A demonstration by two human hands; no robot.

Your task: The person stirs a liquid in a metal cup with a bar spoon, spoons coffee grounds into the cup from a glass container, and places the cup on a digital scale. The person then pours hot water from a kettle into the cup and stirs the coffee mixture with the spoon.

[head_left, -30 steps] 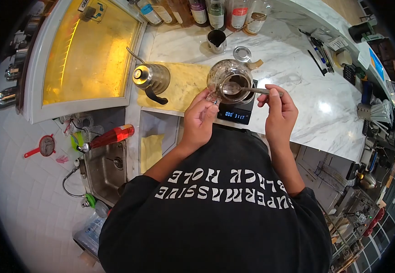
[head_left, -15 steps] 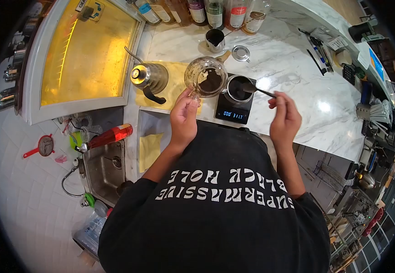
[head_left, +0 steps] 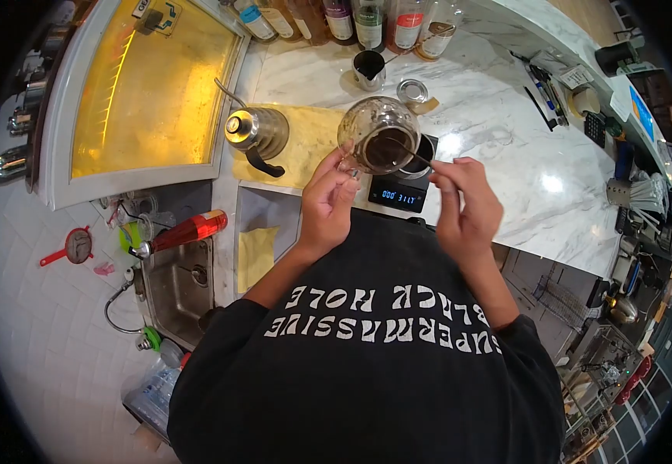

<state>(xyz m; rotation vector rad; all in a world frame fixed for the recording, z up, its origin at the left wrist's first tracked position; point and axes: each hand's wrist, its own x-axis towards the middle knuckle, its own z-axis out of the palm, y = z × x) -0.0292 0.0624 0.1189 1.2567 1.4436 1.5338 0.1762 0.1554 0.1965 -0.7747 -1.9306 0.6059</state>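
Shifted rightward is the round clear-glass pot (head_left: 378, 117) the left hand (head_left: 327, 203) grips; the right hand (head_left: 471, 203) pinches a slim metal spoon (head_left: 424, 160).

Tabletop (head_left: 521, 147): scale (head_left: 396, 196) at near edge, cup (head_left: 423, 158) on scale. Jar (head_left: 373, 122) in left hand (head_left: 326, 209), partly over cup; spoon (head_left: 424, 162) between jar and right hand (head_left: 469, 203). Kettle (head_left: 265, 131) on cloth (head_left: 313, 138), left of jar. Pitcher (head_left: 370, 73) behind jar.
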